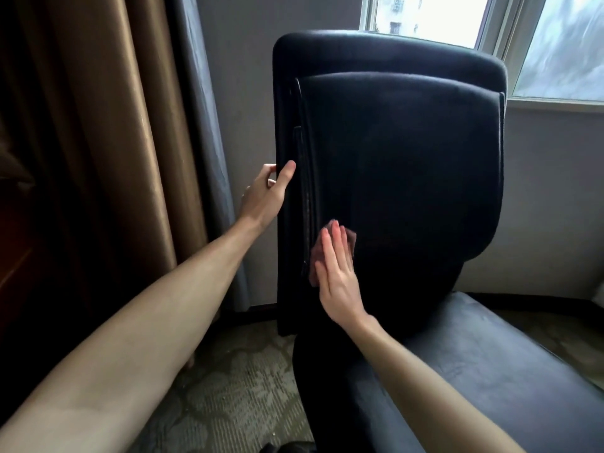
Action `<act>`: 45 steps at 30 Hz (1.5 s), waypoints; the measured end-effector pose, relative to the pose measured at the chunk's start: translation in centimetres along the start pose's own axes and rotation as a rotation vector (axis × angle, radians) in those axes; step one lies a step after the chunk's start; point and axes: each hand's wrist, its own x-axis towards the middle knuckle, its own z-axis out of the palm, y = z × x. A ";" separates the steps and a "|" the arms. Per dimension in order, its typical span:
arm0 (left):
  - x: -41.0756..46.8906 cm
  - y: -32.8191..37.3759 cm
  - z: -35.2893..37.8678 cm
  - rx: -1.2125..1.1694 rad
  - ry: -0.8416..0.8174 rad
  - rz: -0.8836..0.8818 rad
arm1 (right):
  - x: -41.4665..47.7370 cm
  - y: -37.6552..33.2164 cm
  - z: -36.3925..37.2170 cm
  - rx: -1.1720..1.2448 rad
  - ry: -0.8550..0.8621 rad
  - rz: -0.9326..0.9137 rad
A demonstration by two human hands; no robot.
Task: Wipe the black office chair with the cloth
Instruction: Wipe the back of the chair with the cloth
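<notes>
Gripping backrest edge of black office chair [408, 158] with left hand [266, 194]. Pressing cloth [350, 239] flat against lower-left backrest with right hand [336, 276], fingers straight, nothing pinched. Risks: dropping cloth from under the open palm during a fast stroke; letting chair swivel on slackening the grip.

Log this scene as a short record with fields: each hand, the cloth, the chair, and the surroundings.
left hand: grips the side edge of the backrest
right hand: flat, presses the cloth against the lower backrest
cloth: pinkish, mostly hidden under the hand
office chair: black, seat toward the camera
surroundings: curtain at left, window behind the chair
</notes>
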 end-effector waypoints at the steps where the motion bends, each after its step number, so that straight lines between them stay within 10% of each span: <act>1: -0.1 0.0 -0.1 -0.001 -0.001 -0.001 | -0.8 0.3 0.4 -0.018 -0.016 0.001; 45: 0.7 2.3 -0.3 -0.097 0.014 -0.030 | 19.2 -2.6 -6.7 -0.065 0.020 -0.158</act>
